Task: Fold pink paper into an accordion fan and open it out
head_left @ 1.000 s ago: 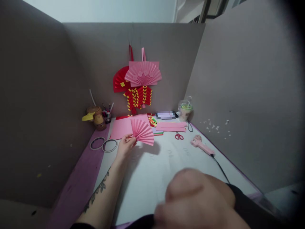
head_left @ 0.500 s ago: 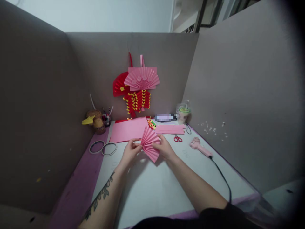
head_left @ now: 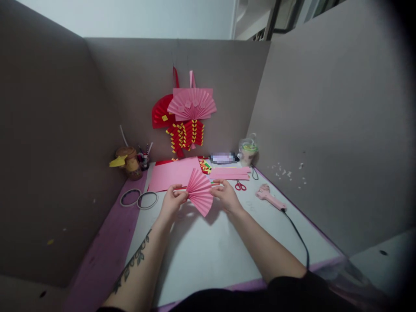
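A pink pleated paper fan (head_left: 199,192) is spread open above the white desk top (head_left: 208,255). My left hand (head_left: 171,202) pinches its narrow folded end on the left. My right hand (head_left: 226,196) grips its outer edge on the right. Behind the fan lies a flat pink paper sheet (head_left: 172,173), and a stack of pink paper strips (head_left: 230,173) sits to the right of it.
Finished red and pink paper fans (head_left: 186,115) hang on the grey back partition. Red scissors (head_left: 240,186) and a pink glue gun (head_left: 269,198) with a black cord lie at right. Two tape rolls (head_left: 139,199), a brown pot (head_left: 129,161) and a plastic cup (head_left: 246,151) stand around the desk.
My right hand came up from close to the camera and took hold of the fan's right edge. The fan is now held between both hands, slightly nearer to me.
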`<state>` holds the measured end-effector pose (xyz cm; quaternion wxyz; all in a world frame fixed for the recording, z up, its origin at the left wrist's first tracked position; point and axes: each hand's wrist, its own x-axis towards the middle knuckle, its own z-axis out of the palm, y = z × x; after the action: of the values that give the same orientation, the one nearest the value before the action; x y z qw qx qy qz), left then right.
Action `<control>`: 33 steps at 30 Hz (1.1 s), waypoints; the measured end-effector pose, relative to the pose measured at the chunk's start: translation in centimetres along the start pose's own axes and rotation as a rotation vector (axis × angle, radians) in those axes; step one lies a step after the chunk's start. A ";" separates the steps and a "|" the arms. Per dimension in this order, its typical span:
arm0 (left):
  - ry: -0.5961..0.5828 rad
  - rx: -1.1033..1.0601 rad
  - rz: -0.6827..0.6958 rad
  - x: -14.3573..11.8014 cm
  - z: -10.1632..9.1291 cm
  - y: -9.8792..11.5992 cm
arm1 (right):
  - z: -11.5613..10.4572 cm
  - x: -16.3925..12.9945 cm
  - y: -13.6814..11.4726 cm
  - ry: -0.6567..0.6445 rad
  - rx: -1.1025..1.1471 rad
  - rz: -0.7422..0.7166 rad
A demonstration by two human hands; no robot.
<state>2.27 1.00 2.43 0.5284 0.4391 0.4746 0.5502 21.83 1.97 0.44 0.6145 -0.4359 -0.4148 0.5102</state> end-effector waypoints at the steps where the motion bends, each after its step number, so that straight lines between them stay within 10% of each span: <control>1: 0.002 0.002 0.000 0.0 0.0 0.0 | -0.1 0.1 0.0 0.012 0.004 -0.007; 5: -0.008 0.000 0.024 -0.1 0.1 0.1 | -0.4 0.5 -0.2 0.112 0.090 -0.048; 12: -0.136 0.039 0.081 -0.2 0.3 -0.2 | 0.7 -0.7 -0.6 -0.175 0.082 0.014; 33: -0.266 0.058 0.091 -0.8 0.6 -0.2 | 1.4 -1.4 0.4 -0.238 0.144 -0.046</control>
<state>2.94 0.28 2.39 0.5481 0.5442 0.3960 0.4965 20.14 0.80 0.33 0.6021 -0.3177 -0.4568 0.5725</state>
